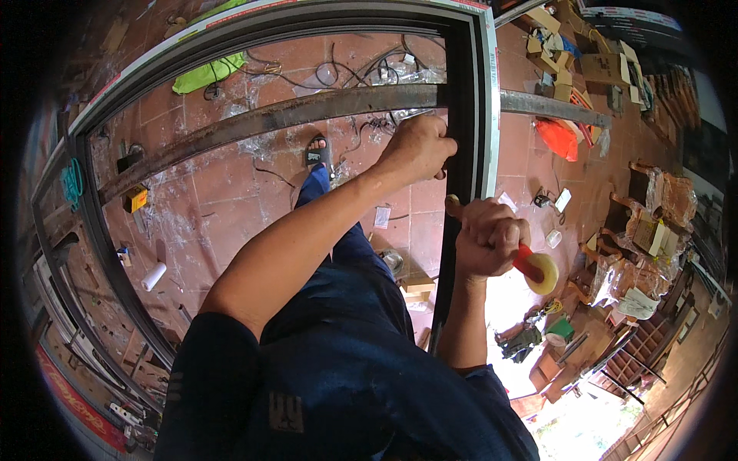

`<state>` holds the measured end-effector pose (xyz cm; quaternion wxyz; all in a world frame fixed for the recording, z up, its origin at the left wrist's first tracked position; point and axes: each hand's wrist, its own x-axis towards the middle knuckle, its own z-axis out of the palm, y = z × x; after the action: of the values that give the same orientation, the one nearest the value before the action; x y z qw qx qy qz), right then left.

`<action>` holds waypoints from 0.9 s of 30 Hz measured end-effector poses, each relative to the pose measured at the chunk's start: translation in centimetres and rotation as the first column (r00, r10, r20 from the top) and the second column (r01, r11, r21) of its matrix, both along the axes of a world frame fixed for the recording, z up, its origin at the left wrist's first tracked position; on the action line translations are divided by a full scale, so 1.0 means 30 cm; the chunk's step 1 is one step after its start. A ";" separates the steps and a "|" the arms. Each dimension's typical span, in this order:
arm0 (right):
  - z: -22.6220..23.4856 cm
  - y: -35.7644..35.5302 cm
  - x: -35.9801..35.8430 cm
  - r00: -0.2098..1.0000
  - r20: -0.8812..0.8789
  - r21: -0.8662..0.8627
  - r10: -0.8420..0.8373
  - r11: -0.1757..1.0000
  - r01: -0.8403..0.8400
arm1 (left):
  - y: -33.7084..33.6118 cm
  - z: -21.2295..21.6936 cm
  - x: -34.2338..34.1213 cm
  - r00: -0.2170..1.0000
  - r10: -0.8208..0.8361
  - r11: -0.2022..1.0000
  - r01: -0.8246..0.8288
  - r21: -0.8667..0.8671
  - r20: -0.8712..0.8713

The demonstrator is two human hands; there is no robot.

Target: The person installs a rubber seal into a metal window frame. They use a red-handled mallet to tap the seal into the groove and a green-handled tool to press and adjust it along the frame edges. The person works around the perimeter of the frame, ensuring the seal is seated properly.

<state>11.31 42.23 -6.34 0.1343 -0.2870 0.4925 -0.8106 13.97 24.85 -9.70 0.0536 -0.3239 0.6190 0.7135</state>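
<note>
A large dark metal frame (470, 92), with pale tape along its outer edge, lies in front of me across a steel bar (307, 107). My left hand (419, 150) reaches to the inner edge of the frame's right side. Its fingers are curled against the dark profile, and whatever they pinch is hidden. Just below and to the right, my right hand (492, 240) is closed around a tool with a red and pale yellow rounded end (544, 273). The fist covers the rest of that tool, so its exact kind does not show.
Cables (361, 73) and a lime-green cloth (209, 73) lie on the tiled floor beyond. A white roll (154, 276) and a yellow box (136, 198) sit to the left. Cardboard boxes (607, 69), an orange-red bag (557, 138) and plastic-wrapped wooden furniture (653, 207) stand at the right.
</note>
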 end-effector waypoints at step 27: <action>0.026 -0.035 0.015 0.994 -0.080 0.090 -0.078 0.992 0.085 | 0.001 -0.014 0.008 1.000 0.016 0.997 -0.015 0.072 -0.018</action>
<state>11.76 41.18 -5.55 0.0952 -0.2909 0.5458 -0.7800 14.21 24.88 -10.10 0.0538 -0.3199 0.5907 0.7388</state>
